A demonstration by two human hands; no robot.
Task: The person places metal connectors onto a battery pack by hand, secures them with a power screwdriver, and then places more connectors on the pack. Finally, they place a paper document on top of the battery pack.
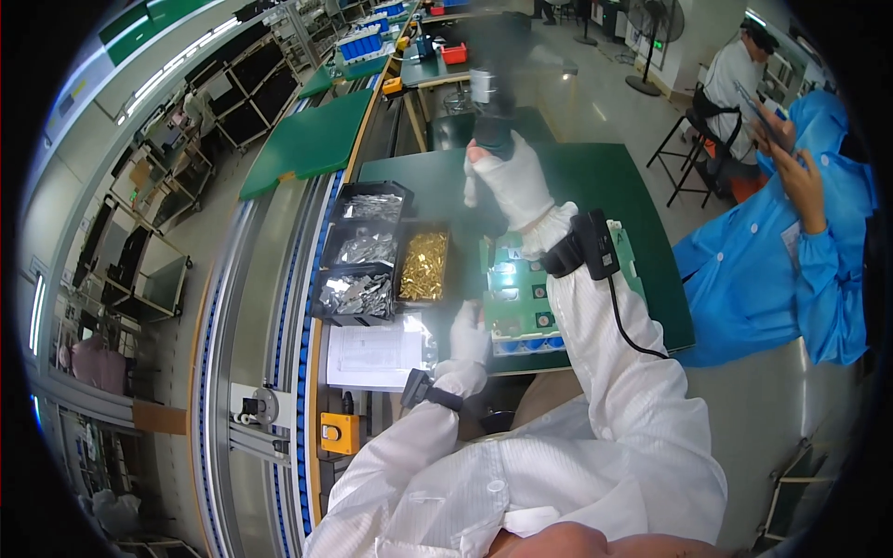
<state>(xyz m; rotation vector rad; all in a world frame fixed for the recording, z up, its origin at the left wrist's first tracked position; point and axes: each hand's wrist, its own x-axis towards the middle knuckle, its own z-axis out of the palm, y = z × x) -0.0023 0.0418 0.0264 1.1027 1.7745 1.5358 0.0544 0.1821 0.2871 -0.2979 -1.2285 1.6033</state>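
My right hand (pixel 517 186), in a white glove, is closed around the dark grip of an electric screwdriver (pixel 487 98), whose upper part is blurred. It is raised above the far side of a green panelled block (pixel 513 312) with small dark square marks and blue parts along its near edge. My left hand (pixel 470 335), also gloved, is low beside the block's near left corner. Its fingers are too indistinct to show whether they grip the edge. Left of the block, a dark bin (pixel 423 267) holds small brass-coloured parts.
Several black bins of silver metal pieces (pixel 365 246) stand along the left of the green tabletop (pixel 665 307), above paper sheets (pixel 374 353). A conveyor rail (pixel 312 279) and a yellow button box (pixel 339 433) are farther left. A person in blue (pixel 758 251) sits close on the right.
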